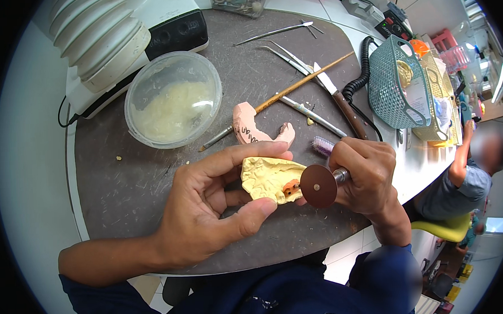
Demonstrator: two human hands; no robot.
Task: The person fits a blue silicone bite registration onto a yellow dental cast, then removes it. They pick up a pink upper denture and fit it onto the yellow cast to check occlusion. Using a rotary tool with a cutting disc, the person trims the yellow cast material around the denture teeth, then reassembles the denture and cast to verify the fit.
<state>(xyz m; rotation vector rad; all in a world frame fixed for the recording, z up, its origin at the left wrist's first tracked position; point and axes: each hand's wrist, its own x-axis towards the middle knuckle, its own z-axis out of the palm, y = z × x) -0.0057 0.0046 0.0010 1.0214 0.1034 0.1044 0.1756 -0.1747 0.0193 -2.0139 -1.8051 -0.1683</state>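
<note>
In the head view, the left hand's (203, 201) grip is clamped on the yellow cast (263, 179), above the grey counter (124, 202), toward its near edge. The right hand's (370, 174) grip is wrapped around a rotary tool (341, 176), its brown disc (320, 196) at the cast's right end; I cannot tell whether they touch. A round tub (214, 83) stands near the counter's left edge.

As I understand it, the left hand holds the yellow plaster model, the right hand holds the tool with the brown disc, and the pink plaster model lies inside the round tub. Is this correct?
Not quite: the head view shows the pink plaster model lying on the grey tabletop, outside the round tub. The rest is right.
</note>
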